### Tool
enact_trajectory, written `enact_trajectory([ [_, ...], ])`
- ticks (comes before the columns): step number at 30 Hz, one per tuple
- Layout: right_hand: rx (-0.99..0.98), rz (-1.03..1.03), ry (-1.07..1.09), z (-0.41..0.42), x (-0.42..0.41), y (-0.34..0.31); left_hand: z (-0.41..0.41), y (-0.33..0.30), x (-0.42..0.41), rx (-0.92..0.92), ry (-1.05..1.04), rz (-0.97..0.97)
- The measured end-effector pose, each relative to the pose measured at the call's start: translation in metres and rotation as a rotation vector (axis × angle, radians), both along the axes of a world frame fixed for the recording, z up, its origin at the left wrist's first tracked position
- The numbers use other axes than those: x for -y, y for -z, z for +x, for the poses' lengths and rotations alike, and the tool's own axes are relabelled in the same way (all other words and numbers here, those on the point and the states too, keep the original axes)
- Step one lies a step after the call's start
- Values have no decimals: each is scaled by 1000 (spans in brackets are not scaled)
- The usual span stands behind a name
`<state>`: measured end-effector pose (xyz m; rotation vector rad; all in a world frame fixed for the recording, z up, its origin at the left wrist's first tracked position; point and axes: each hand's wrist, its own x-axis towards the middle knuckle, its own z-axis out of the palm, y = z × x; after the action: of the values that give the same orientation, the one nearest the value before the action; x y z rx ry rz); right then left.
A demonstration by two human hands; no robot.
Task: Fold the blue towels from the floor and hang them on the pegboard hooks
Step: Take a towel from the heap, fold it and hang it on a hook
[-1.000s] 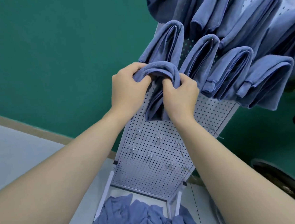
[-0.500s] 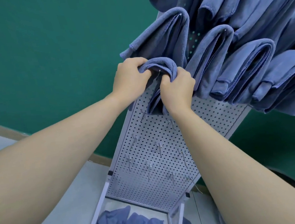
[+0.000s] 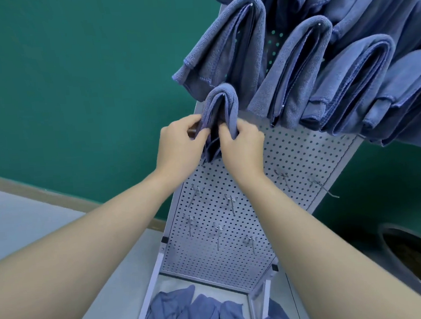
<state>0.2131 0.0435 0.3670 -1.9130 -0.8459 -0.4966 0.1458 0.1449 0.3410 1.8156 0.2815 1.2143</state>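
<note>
The folded towel (image 3: 221, 100) at 12 o'clock is soft, matt blue terry cloth with ribbed pile, the pegboard (image 3: 302, 152) is smooth, perforated pale-grey painted metal, and its hooks (image 3: 230, 200) are thin, shiny wire.

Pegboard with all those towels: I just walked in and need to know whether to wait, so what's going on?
A person is hanging a folded blue towel on a hook of the white pegboard. The left hand and right hand each pinch one side of it below the fold. Several folded towels already hang above and to the right. Bare hooks remain lower down, and a heap of unfolded towels lies on the floor, so more is left.
</note>
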Motion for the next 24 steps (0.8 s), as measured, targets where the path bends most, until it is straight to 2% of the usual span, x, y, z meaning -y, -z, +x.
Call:
enact_trajectory([
  [3,-63,-85,3,-14,16,24,-19,16,7,-6,-16,-76],
  [8,-202,-13,-59,-53,55,77,-59,87,26,-101,-47,-335],
  [13,-466,-49,19,-80,94,190,-85,209,49,-445,-43,-899],
  [16,-648,-201,86,-89,124,265,-109,284,57,-655,-14,-1048],
  [19,-755,-390,77,-101,154,324,-130,337,63,-848,37,-977],
  [24,-887,-696,-53,-109,188,384,-141,387,81,-1157,238,-487],
])
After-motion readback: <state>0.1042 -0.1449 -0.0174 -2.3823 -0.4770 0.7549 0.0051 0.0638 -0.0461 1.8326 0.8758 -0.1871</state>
